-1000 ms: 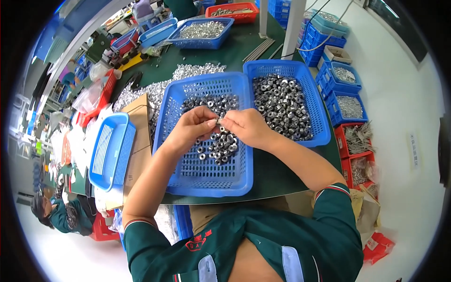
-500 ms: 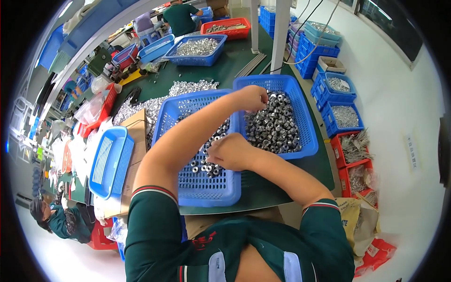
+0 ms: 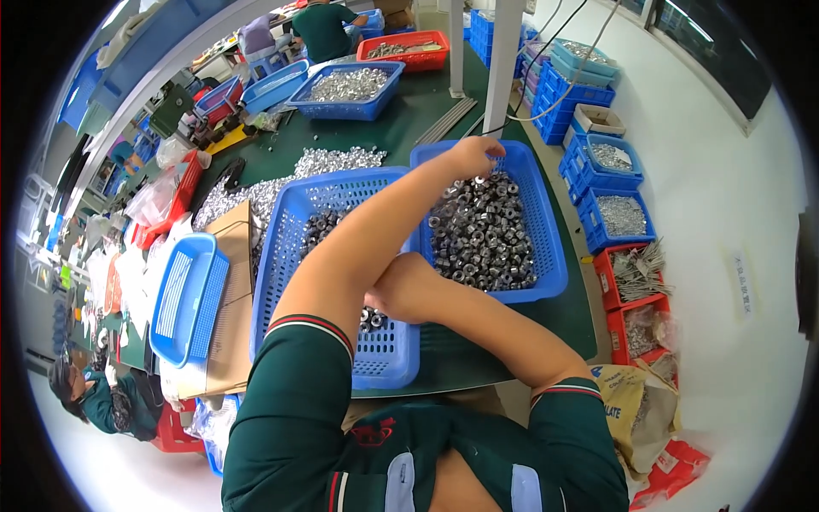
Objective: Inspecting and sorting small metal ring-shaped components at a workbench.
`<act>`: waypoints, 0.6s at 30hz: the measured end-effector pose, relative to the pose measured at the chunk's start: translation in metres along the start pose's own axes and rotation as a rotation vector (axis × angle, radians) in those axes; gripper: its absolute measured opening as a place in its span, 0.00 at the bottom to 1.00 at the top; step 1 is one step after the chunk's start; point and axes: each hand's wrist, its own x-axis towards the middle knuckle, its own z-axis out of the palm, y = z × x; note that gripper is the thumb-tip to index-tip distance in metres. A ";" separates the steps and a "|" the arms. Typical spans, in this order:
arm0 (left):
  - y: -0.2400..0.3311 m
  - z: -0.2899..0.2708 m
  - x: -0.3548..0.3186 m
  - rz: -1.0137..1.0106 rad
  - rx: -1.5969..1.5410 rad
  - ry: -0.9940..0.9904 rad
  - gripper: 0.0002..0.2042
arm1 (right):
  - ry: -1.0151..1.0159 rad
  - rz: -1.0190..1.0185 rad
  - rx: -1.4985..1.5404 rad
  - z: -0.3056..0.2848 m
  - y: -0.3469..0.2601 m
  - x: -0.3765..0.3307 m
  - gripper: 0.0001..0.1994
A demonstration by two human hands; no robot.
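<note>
My arms cross over two blue perforated baskets. My left hand (image 3: 478, 159) hovers above the far part of the right basket (image 3: 553, 235), fingers apart and nothing visible in them. Below it lies a heap of small, shiny metal pieces with round holes (image 3: 482, 239). Over the left basket (image 3: 392, 369), my right hand (image 3: 406, 288) is closed, its fingertips partly hidden behind my left forearm; what they hold, if anything, does not show. More of the same holed metal pieces (image 3: 320, 229) lie in that basket, many covered by my arms.
Loose silver parts (image 3: 341, 160) are heaped on the green table (image 3: 375, 136) behind the baskets. An empty blue basket (image 3: 189, 299) sits on cardboard at left. A white post (image 3: 502, 68) rises beyond the right basket. Filled crates (image 3: 621, 215) line the wall; two people work farther off.
My left hand has moved slightly farther away and its fingers have spread. The right hand has shifted in under my left forearm. The view has moved a little.
</note>
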 end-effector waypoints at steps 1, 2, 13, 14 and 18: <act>0.003 -0.006 -0.007 -0.016 -0.072 -0.002 0.14 | 0.142 -0.054 0.007 0.013 0.004 0.000 0.13; -0.001 -0.018 -0.019 0.039 0.074 0.055 0.14 | 0.097 -0.050 0.018 0.011 0.000 0.002 0.13; -0.007 -0.097 -0.267 -0.184 0.530 0.031 0.10 | 0.226 -0.078 0.036 0.007 0.010 0.002 0.12; -0.010 -0.094 -0.287 -0.224 0.620 -0.082 0.10 | 0.225 -0.087 0.028 0.009 0.010 0.003 0.12; -0.011 -0.068 -0.339 -0.412 0.533 -0.202 0.15 | 0.180 -0.058 -0.017 0.014 0.006 0.003 0.11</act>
